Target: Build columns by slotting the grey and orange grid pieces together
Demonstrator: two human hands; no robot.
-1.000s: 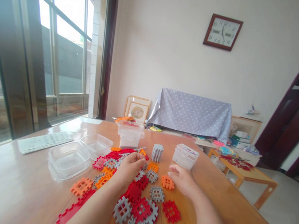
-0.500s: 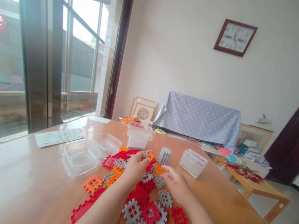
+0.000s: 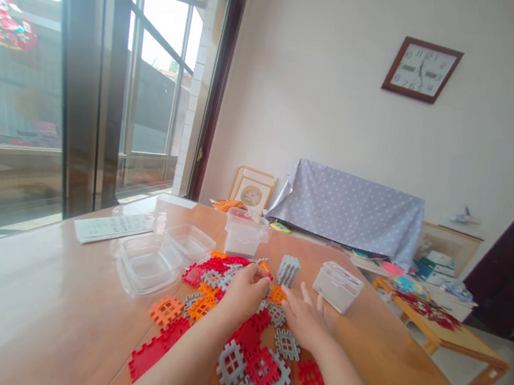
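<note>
Over the far part of a pile of plastic interlocking tiles is my left hand (image 3: 246,292). Its fingers are pinched together, and what they hold, if anything, is hidden. My right hand (image 3: 307,318) reaches in from the right with its fingers spread, the fingertips beside an orange tile (image 3: 278,294). Just beyond it stands a stack of grey tiles (image 3: 289,270). Between my forearms lie a red window tile (image 3: 262,369), a grey window tile (image 3: 231,366) and several more. Another red tile (image 3: 312,381) lies by my right forearm.
Open clear plastic containers (image 3: 149,265) sit on the left of the wooden table (image 3: 55,317), with printed sheets (image 3: 112,228) behind them. A lidded clear box (image 3: 337,287) stands at the right, and a clear tub (image 3: 245,235) at the back.
The view has turned a little left, so everything sits further right in the picture. My right hand's fingers have spread wider. The left hand stays pinched over the pile.
</note>
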